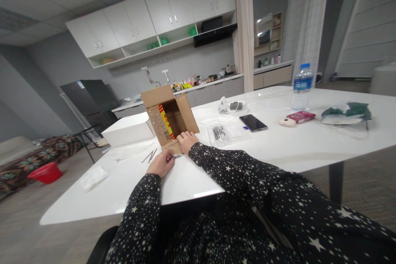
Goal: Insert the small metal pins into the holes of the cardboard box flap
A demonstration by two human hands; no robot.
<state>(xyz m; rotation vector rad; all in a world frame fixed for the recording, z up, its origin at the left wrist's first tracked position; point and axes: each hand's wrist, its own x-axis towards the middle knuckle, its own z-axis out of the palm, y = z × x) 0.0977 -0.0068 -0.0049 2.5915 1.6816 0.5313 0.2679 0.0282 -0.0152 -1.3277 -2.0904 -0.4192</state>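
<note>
An open cardboard box stands on the white table in front of me, its flaps spread and a yellow-and-red tape strip on the side. My right hand grips the lower right edge of the box, fingers bent over it. Just left of it, my left hand is curled by the bottom flap, fingers closed. A thin shiny metal piece lies by its fingertips; what the fingers hold is hidden. Small dots and a row of dark marks show on the box's cardboard.
Left of the box are a white box, thin metal rods and crumpled white tissue. To the right lie a clear case of small metal parts, a phone, a red packet and a tall water bottle.
</note>
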